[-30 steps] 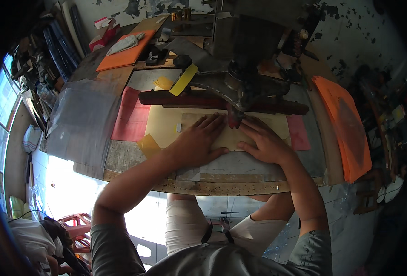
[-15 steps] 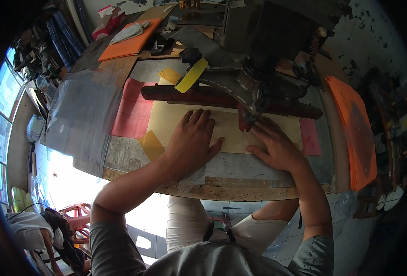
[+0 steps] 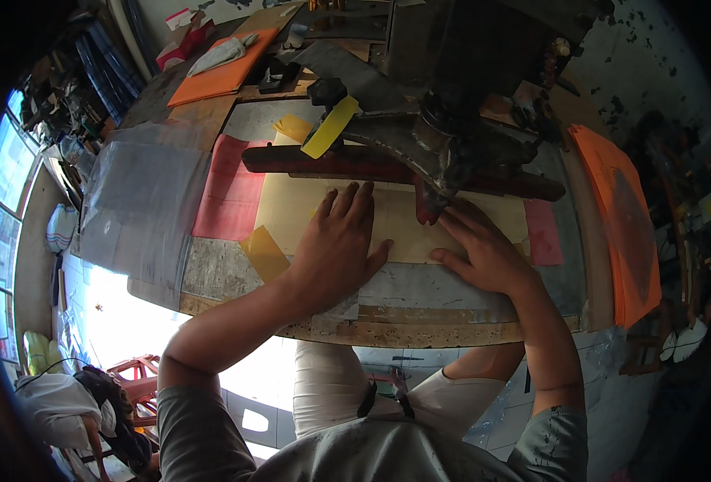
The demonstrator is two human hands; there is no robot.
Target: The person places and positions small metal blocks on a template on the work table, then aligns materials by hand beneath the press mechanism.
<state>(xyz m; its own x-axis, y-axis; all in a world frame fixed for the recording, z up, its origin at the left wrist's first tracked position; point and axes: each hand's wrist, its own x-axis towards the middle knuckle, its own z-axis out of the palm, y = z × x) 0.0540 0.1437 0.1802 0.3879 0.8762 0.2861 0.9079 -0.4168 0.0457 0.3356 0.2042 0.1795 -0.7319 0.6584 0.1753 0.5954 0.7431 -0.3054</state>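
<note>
My left hand (image 3: 341,239) lies flat on a cream sheet (image 3: 402,241), its fingers stretched out close below a dark metal bar (image 3: 307,164). To its right, my right hand (image 3: 484,251) also rests flat, fingers extended over the same sheet beside the bar's reddish pointed bracket (image 3: 428,205). Neither hand grips anything. The bar belongs to a heavy machine (image 3: 444,149) and crosses above the sheet, hiding part of its far side. Pink-red sheets show at the left (image 3: 231,186) and right (image 3: 543,231). A tan strip (image 3: 265,253) sits at the sheet's near left corner.
A yellow band (image 3: 330,128) hangs on the machine's knob. Clear plastic sheets (image 3: 143,209) lie at the table's left, orange sheets (image 3: 617,229) at its right. Further back are an orange board (image 3: 219,76) with a grey cloth (image 3: 220,55). Another person (image 3: 62,410) is at lower left.
My left fingers have edged slightly forward and straightened towards the bar. My right hand stays nearly in place. The whole view has shifted a little.
</note>
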